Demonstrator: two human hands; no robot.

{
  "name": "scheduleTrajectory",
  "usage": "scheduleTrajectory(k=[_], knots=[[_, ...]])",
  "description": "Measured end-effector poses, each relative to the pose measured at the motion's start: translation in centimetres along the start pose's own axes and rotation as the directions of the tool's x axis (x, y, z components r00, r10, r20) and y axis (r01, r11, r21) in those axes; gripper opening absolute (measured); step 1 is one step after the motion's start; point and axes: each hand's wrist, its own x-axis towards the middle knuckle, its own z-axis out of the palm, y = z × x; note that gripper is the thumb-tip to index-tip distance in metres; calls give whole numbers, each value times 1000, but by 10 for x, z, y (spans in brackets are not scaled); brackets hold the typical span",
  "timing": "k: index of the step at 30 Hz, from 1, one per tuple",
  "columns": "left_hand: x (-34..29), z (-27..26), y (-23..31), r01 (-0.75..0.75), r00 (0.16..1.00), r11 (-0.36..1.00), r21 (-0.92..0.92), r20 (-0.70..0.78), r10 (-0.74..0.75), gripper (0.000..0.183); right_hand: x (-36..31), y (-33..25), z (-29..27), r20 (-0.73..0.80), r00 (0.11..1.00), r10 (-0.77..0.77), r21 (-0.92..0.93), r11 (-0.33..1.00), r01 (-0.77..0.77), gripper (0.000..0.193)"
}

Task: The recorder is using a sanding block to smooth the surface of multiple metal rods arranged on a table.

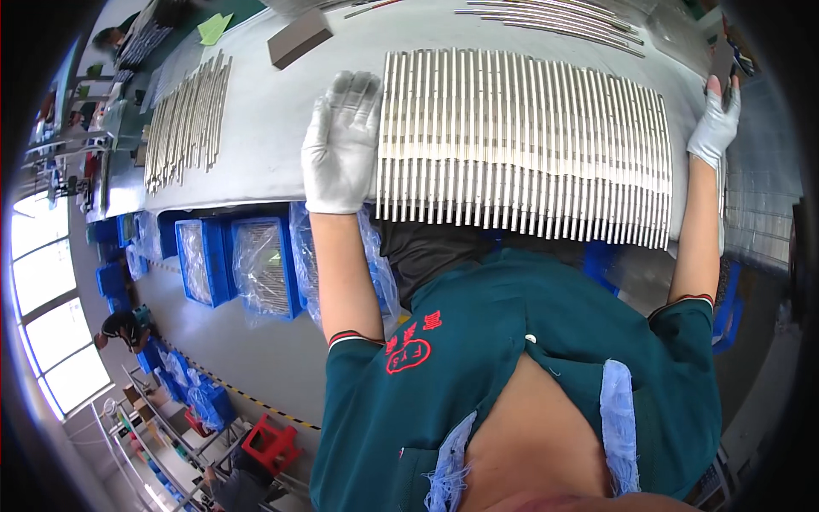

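A wide row of thin silvery metal rods point(520, 128) lies side by side across the worktable in front of me. My left hand point(343, 141), in a white glove, rests palm up along the left end of this row, fingers extended and nothing in it. At the far right, beyond the row's other end, my right hand point(715, 124) wears a similar glove with bare fingertips showing. Its fingers grip the lower end of a dark grey block point(723, 58), seen narrow-side on near the picture's rim.
A grey-brown rectangular block point(299, 38) sits at the table's point(264, 128) back left. More rods point(189, 119) lie to the left, and loose rods point(563, 19) lie at the back. Blue crates point(203, 260) with plastic-wrapped contents stand below the front edge. Another person point(124, 328) bends over crates at far left.
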Motion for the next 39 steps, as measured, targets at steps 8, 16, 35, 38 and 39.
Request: scheduleTrajectory(k=[8,16,35,38,39], knots=[[0,0,-2,18,999,1000,-23,34,-17,39,-1,1,3,22,999,36,-4,999,-36,66],[2,0,-3,25,999,999,-33,33,-24,39,1,7,2,20,999,39,-5,999,-39,65],[-76,20,5,-449,893,-580,679,342,-291,94,2,20,0,85,996,41,-41,998,-38,66],[-74,35,2,-453,891,-555,697,329,-313,97,3,22,-1,77,996,36,-91,995,-29,66],[-73,38,2,-479,876,-525,704,339,-344,97,4,24,0,76,997,31,-87,996,-24,66]])
